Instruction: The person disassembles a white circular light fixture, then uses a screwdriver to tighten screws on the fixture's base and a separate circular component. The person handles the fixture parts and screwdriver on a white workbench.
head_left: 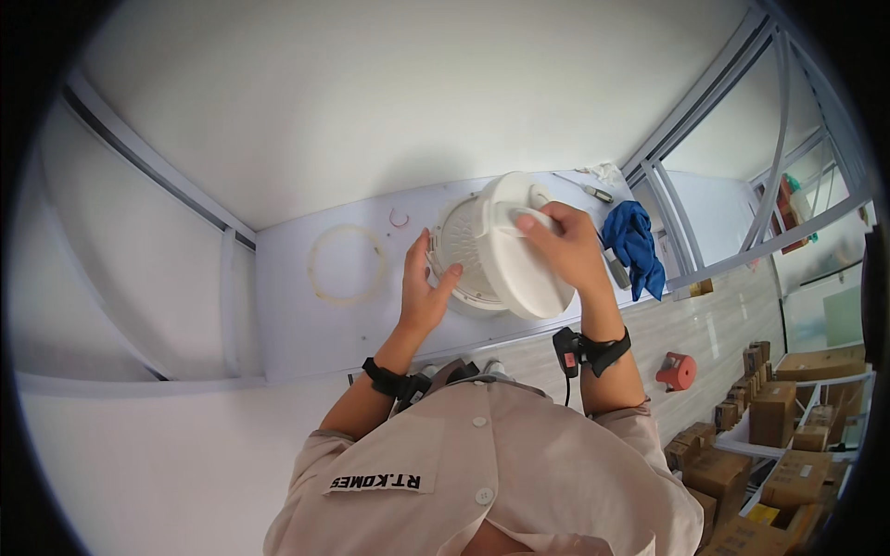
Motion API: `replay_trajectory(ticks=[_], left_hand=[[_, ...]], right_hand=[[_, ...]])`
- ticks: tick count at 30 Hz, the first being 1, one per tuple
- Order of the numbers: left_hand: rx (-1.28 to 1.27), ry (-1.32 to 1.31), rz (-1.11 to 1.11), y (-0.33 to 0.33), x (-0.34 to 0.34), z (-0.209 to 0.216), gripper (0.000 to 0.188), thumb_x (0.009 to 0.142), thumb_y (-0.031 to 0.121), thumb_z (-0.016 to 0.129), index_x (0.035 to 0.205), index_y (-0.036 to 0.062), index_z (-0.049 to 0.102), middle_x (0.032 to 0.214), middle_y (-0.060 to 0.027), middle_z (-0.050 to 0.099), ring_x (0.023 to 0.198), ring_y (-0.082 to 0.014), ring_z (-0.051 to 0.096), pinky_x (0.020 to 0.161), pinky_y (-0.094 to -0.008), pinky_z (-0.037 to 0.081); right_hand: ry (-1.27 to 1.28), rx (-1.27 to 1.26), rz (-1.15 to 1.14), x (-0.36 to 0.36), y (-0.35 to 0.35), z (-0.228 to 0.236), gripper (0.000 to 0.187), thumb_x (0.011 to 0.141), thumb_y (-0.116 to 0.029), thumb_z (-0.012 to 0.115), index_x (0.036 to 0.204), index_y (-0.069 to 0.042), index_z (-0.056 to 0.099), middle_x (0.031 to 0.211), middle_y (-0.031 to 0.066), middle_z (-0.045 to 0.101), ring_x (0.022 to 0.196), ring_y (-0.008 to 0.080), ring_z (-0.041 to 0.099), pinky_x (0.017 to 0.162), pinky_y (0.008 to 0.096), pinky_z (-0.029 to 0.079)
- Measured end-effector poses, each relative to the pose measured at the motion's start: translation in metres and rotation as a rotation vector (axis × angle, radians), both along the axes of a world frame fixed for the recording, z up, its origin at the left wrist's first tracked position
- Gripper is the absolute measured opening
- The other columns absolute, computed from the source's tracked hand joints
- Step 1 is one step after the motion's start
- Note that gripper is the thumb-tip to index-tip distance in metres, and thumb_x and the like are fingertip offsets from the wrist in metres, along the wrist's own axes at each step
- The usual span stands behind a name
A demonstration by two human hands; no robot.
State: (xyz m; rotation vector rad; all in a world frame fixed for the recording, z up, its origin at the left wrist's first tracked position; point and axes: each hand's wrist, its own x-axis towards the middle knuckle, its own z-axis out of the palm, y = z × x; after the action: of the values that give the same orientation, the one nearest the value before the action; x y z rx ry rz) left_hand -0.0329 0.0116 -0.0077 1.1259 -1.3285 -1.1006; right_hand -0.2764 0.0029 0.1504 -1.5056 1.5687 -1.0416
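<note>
A white, round lid-like cover (528,246) with a raised handle is tilted up on its edge, and my right hand (565,246) grips it by that handle, thumb on top. Behind and to the left of the cover is a white round base (454,246) with a ribbed or slotted inside, standing on the table. My left hand (427,289) holds the left side of the base's rim, thumb towards the inside and fingers around the outer edge. The tilted cover hides the right part of the base.
A cream-coloured ring (313,263) lies flat on the white table (287,324) at left, near a small red curved wire (399,221). At right are a screwdriver (596,193) and a crumpled blue cloth (632,246). A red stool (677,371) and shelved cardboard boxes (771,414) stand beyond.
</note>
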Motion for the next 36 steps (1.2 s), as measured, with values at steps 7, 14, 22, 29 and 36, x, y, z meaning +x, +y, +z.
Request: replay_trajectory(ticks=[7, 14, 22, 29, 36], left_hand=[[0.099, 0.148, -0.04, -0.008, 0.004, 0.005, 0.086, 0.095, 0.008, 0.077, 0.168, 0.0008, 0.032, 0.162, -0.019, 0.044, 0.146, -0.0315, 0.051, 0.115, -0.049, 0.051], [-0.015, 0.111, 0.041, -0.009, 0.011, 0.008, 0.068, 0.092, 0.0, 0.073, 0.156, 0.0019, 0.049, 0.15, -0.016, 0.059, 0.135, -0.0263, 0.062, 0.109, -0.0443, 0.056], [-0.051, 0.078, 0.129, -0.031, 0.038, 0.003, 0.051, 0.089, -0.007, 0.06, 0.14, 0.0008, 0.063, 0.148, -0.0154, 0.063, 0.129, -0.0246, 0.067, 0.101, -0.0377, 0.058], [-0.342, -0.366, 0.358, -0.025, 0.049, 0.039, 0.031, 0.088, -0.004, 0.066, 0.118, 0.0006, 0.073, 0.141, -0.0152, 0.066, 0.123, -0.0305, 0.068, 0.102, -0.041, 0.057], [-0.586, -0.573, 0.214, 0.002, 0.031, 0.072, 0.021, 0.084, 0.0, 0.073, 0.105, 0.0037, 0.075, 0.122, -0.0119, 0.073, 0.116, -0.0348, 0.069, 0.102, -0.0464, 0.055]], right_hand=[[-0.743, -0.135, -0.019, -0.082, 0.023, -0.057, 0.045, 0.109, -0.047, 0.064, 0.109, -0.003, 0.075, 0.09, 0.0041, 0.074, 0.083, 0.0115, 0.069, 0.075, 0.0253, 0.053], [-1.224, -0.065, -0.14, -0.097, 0.048, -0.081, 0.059, 0.113, -0.056, 0.05, 0.143, -0.008, 0.065, 0.129, 0.0105, 0.073, 0.11, 0.0255, 0.072, 0.096, 0.0415, 0.058], [-1.274, 0.012, -0.167, -0.063, 0.057, -0.127, 0.067, 0.112, -0.064, 0.045, 0.141, -0.006, 0.065, 0.122, 0.0106, 0.075, 0.103, 0.022, 0.073, 0.089, 0.0369, 0.06], [-1.16, 0.036, 0.009, -0.037, 0.053, -0.134, 0.074, 0.113, -0.065, 0.037, 0.147, -0.003, 0.06, 0.13, 0.0107, 0.073, 0.112, 0.022, 0.071, 0.097, 0.0386, 0.057], [-1.079, -0.033, -0.06, -0.029, 0.055, -0.135, 0.074, 0.111, -0.066, 0.044, 0.135, 0.001, 0.065, 0.113, 0.0091, 0.075, 0.097, 0.0166, 0.071, 0.083, 0.0319, 0.057]])
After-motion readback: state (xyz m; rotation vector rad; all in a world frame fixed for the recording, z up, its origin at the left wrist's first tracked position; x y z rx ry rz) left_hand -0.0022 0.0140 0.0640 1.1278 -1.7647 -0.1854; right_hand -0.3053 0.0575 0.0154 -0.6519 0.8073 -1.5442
